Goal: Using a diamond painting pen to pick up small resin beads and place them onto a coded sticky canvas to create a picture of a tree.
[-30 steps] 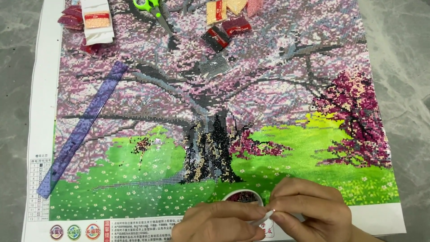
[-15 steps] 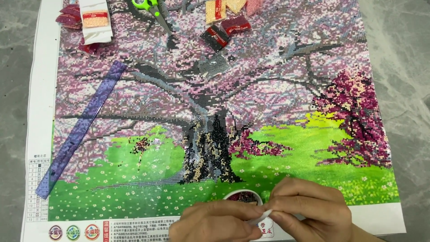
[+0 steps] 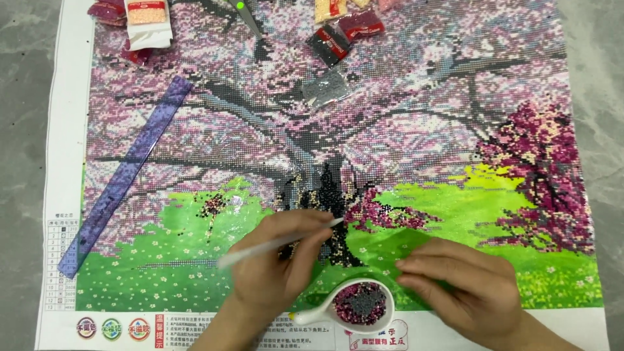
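Note:
A large bead-mosaic canvas (image 3: pixel 403 130) of a pink blossoming tree over green grass lies flat before me. My left hand (image 3: pixel 276 260) grips a white applicator pen (image 3: pixel 279 242), its tip touching the dark trunk area near the picture's middle. My right hand (image 3: pixel 458 289) rests flat on the green lower part of the canvas, fingers together, holding nothing. Between my hands sits a small white dish (image 3: pixel 361 304) filled with dark red and grey beads.
A translucent purple ruler (image 3: pixel 123 179) lies diagonally on the left side. Small bead packets (image 3: pixel 341 32) and a white-and-red packet (image 3: pixel 148 23) sit along the top edge. Grey stone floor (image 3: pixel 23 130) surrounds the canvas.
My hands have separated. The left one lifted the pen from the bottom edge up to the trunk area, and the right one now lies flat on the grass. The view moved closer.

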